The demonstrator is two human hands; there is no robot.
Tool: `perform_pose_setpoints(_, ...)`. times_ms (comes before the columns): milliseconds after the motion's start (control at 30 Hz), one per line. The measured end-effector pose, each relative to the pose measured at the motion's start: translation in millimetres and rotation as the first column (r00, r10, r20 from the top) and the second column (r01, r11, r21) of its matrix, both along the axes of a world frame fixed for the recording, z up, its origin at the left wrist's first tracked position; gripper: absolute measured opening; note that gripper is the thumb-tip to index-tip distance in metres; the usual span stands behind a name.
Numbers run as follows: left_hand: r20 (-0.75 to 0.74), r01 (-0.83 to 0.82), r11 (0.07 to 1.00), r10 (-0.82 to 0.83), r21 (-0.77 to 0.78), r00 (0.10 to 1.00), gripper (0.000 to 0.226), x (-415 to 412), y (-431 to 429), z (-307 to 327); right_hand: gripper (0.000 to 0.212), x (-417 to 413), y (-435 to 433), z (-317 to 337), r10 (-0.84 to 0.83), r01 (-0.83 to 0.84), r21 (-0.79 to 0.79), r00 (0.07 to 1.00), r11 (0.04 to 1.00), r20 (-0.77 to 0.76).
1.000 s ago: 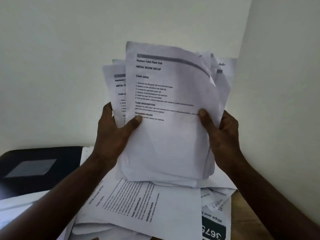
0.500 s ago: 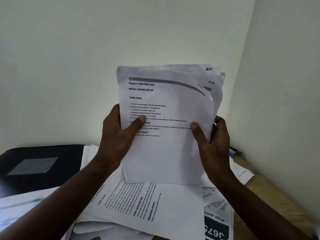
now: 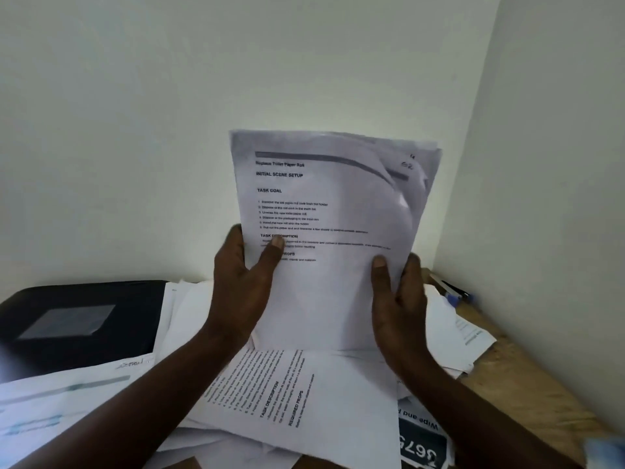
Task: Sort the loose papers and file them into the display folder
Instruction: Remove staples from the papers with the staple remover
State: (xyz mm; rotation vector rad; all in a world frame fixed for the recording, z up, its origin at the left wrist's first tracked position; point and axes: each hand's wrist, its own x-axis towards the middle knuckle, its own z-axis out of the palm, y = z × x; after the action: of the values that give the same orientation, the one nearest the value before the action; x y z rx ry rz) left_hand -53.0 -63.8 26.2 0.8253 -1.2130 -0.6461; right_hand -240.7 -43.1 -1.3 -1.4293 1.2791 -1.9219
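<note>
White walls (image 3: 169,130), tabletop (image 3: 527,394) under loose papers (image 3: 338,401); left hand (image 3: 240,286) and right hand (image 3: 399,306), grip firm on a stack (image 3: 331,299).

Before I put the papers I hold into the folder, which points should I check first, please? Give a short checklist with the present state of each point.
1. Grip: the left hand and the right hand both hold the stack, thumbs in front: ok.
2. Edges squared: its sheets fan out at the top right: not ok.
3. Front sheet upright and readable: ok.
4. Folder open to take sheets: it lies at the left and looks shut: not ok.
5. Rear sheets belong with the first one: hidden, cannot tell.
</note>
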Motion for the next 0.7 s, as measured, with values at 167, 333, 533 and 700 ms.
perform_pose_setpoints(167, -0.022, -0.003, 1.000, 0.004, 0.017, 1.000, 0.017, -1.5, -2.7, -4.7, 0.016, 0.5, 0.1, 3.9, -0.035, 0.035, 0.008, 0.999, 0.999, 0.005)
perform_pose_setpoints(333, 0.049, -0.012, 0.998, 0.009, 0.054, 0.999, 0.025, 1.3, -2.7, -15.6, 0.015, 2.9, -1.6, -16.5, -0.010, 0.010, 0.030, 1.000, 0.999, -0.004)
perform_pose_setpoints(533, -0.072, -0.031, 0.993, 0.039, 0.110, 0.997, 0.036, -2.6, -2.0, -17.1, 0.008, -9.8, -21.4, -5.9, -0.108, 0.106, 0.021, 0.975, 0.994, 0.192)
perform_pose_setpoints(700, -0.262, 0.297, 0.911, -0.223, 0.288, 0.939, 0.054, -24.1, 14.7, -31.4, 0.028, -7.8, -36.5, -20.6, -0.180, 0.110, 0.183, 0.885, 0.977, 0.430)
